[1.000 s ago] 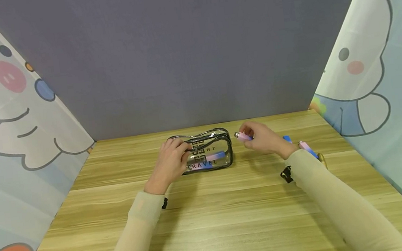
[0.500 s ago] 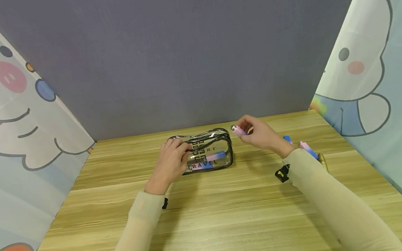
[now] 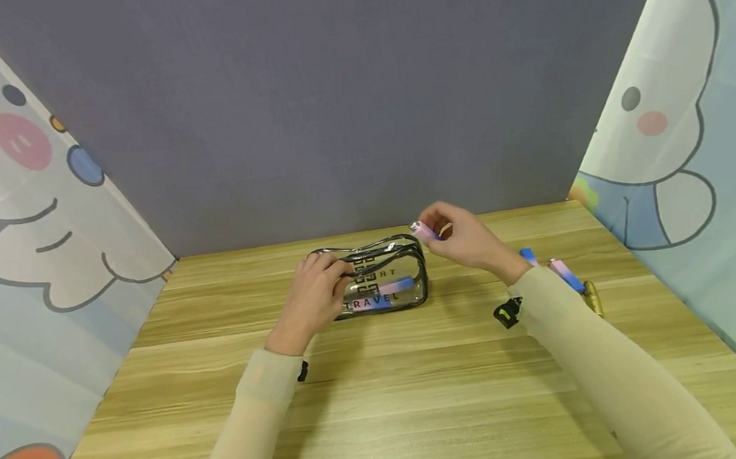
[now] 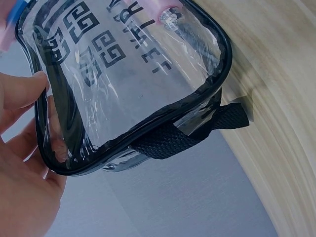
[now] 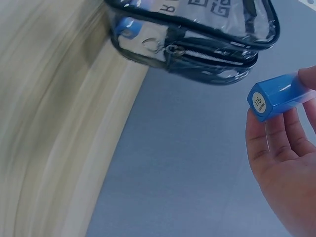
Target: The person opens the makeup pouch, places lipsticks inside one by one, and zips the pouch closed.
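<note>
Toward the back of the bench (image 3: 386, 399), the left hand (image 3: 313, 293) pinched the edge of a clear pouch (image 3: 405, 265) between thumb and fingers, two pink-and-blue tubes (image 3: 397, 285) inside. Near its top right corner, the right hand (image 3: 466, 238), fingers curled, gripped a lipstick tube (image 3: 425, 232). Farther right, a gold tube (image 3: 593, 298) lay beside another pink-and-blue one.

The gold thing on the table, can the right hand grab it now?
Probably not yet: the right hand pinches a pink-and-blue tube by the clear bag. Emptied, it likely could, since the gold thing lies close beside the right sleeve.
</note>
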A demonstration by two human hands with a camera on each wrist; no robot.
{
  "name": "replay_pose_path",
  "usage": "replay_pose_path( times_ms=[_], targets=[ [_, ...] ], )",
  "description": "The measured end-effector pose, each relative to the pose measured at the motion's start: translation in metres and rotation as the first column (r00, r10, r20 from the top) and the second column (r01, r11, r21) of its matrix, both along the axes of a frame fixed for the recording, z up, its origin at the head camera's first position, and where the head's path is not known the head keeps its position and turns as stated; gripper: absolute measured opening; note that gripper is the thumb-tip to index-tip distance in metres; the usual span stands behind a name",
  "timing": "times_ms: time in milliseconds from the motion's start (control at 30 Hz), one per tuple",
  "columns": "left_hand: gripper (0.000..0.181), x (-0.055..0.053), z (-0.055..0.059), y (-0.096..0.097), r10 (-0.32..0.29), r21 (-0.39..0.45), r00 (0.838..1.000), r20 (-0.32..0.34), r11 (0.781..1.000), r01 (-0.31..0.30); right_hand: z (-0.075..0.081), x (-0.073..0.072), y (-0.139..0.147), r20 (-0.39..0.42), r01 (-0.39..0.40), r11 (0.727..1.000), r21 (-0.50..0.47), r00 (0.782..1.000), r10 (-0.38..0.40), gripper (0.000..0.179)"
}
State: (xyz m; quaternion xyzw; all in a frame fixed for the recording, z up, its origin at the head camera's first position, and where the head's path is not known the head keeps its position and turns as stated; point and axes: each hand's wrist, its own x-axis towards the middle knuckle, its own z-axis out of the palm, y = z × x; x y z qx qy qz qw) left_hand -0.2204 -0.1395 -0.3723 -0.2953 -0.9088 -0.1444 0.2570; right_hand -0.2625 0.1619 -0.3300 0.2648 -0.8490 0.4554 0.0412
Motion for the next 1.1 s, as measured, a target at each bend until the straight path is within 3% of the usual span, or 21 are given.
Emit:
replay_pose_path(
  times_ms=[467,1100],
  targets=[
    [0.012,0.0,0.0,-0.001,0.003,0.006,1.0,-0.004,1.0,-0.003,0.019,0.008,-0.025,-0.042,-0.046,0.999,-0.023,0.998,0.045,0.028],
    [0.011,-0.001,0.0,0.001,0.002,0.016,1.0,-0.004,1.0,-0.002,0.015,0.0,-0.053,-0.048,-0.055,0.996,-0.069,0.998,0.052,0.024]
  ],
)
